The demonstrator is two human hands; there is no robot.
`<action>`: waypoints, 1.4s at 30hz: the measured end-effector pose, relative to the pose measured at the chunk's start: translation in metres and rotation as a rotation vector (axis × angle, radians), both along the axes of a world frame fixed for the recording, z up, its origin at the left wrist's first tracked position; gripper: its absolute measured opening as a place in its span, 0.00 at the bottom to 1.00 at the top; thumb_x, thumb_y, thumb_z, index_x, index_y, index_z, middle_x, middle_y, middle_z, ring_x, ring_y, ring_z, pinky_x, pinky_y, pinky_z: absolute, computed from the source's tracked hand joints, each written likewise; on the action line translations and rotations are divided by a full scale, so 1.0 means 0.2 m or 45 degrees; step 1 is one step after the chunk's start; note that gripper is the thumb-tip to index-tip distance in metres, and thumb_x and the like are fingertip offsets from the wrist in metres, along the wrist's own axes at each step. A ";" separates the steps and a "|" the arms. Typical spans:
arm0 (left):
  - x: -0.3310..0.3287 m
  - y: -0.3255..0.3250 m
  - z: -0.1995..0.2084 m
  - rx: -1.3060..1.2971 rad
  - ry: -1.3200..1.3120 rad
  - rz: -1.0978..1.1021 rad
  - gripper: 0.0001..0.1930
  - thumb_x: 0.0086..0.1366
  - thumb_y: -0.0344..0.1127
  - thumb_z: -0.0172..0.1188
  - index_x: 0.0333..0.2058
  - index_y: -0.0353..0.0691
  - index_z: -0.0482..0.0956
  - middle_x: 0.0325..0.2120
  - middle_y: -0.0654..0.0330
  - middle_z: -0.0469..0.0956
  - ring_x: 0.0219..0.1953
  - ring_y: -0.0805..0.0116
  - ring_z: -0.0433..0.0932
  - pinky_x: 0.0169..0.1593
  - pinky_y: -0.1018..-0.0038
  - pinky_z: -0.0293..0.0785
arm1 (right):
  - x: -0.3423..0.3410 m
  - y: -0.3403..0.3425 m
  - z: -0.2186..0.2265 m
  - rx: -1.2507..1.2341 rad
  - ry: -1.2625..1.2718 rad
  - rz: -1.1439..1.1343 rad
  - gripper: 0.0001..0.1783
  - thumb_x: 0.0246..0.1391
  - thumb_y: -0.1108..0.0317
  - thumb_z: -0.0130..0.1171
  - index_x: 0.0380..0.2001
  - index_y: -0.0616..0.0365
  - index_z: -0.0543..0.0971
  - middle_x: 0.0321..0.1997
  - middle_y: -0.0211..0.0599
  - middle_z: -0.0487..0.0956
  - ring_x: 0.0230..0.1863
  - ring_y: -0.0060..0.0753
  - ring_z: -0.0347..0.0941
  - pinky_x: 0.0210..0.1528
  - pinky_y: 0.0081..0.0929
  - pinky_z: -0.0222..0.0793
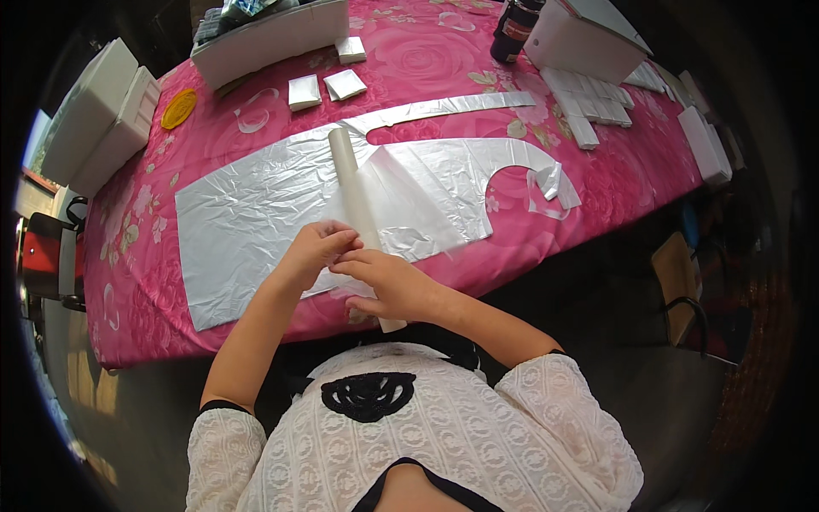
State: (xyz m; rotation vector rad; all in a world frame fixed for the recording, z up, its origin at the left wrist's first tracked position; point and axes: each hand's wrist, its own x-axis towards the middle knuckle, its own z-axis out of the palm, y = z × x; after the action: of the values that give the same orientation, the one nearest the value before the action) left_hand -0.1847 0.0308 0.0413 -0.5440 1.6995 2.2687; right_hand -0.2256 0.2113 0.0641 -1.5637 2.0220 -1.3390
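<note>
A thin, silvery plastic sheet cut like an apron (256,205), with neck and strap shapes at its right end, lies creased on the table. Across it, pointing away from me, rests a long pale tube (348,162). A translucent sheet of film (405,200) spreads to the right of the tube. My left hand (317,253) is over the sheet, left of the tube, with its fingertips pinched together; anything between them is too small to make out. Over the tube's near part, my right hand (392,286) has thumb and fingers apart, its fingertips close to the left ones.
A pink flowered cloth (418,55) covers the table. Small folded silvery packets (345,84) lie at the back, and more white packets (589,101) at the right. White boxes (273,41), a dark flask (515,32) and a yellow round item (179,108) stand around the far side.
</note>
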 end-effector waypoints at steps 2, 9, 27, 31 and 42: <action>0.11 -0.22 0.02 -0.105 -0.128 0.093 0.10 0.58 0.37 0.56 0.34 0.36 0.73 0.28 0.59 0.76 0.31 0.71 0.76 0.32 0.76 0.71 | 0.07 0.00 0.02 0.010 0.051 -0.119 0.14 0.43 0.65 0.61 0.32 0.61 0.74 0.37 0.41 0.75 0.39 0.43 0.71 0.39 0.31 0.67; 0.56 -0.88 -0.10 -0.362 -0.404 0.324 0.09 0.54 0.34 0.55 0.32 0.37 0.73 0.31 0.58 0.77 0.32 0.72 0.75 0.33 0.77 0.72 | 0.13 0.11 -0.08 0.873 0.084 -0.553 0.31 0.43 0.38 0.54 0.23 0.62 0.74 0.19 0.45 0.75 0.23 0.46 0.74 0.27 0.38 0.68; 0.30 -0.58 -0.06 -2.198 0.554 0.229 0.16 0.48 0.23 0.51 0.40 0.33 0.70 0.42 0.50 0.71 0.45 0.54 0.69 0.49 0.66 0.66 | 0.07 0.18 -0.15 1.008 -0.310 -0.530 0.26 0.41 0.46 0.54 0.24 0.62 0.79 0.24 0.50 0.77 0.30 0.50 0.75 0.36 0.40 0.69; 0.09 -0.07 -0.13 -1.792 0.805 0.030 0.23 0.50 0.26 0.53 0.48 0.31 0.66 0.51 0.47 0.64 0.55 0.51 0.61 0.58 0.62 0.57 | 0.05 0.20 -0.15 1.009 -0.322 -0.513 0.25 0.41 0.46 0.53 0.24 0.62 0.79 0.24 0.51 0.77 0.30 0.50 0.75 0.36 0.40 0.69; -0.05 0.17 -0.35 -1.962 0.510 -0.262 0.32 0.57 0.38 0.41 0.58 0.24 0.51 0.60 0.41 0.48 0.64 0.50 0.44 0.65 0.60 0.39 | -0.09 0.13 -0.12 1.056 -0.226 -0.424 0.30 0.42 0.44 0.56 0.23 0.68 0.78 0.21 0.51 0.76 0.26 0.48 0.75 0.32 0.36 0.69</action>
State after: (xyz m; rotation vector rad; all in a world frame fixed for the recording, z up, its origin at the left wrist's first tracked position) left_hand -0.1951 0.0655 -0.0293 -0.0795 3.2454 0.5288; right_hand -0.2438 0.2369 0.0392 -0.7384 2.3280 -0.5309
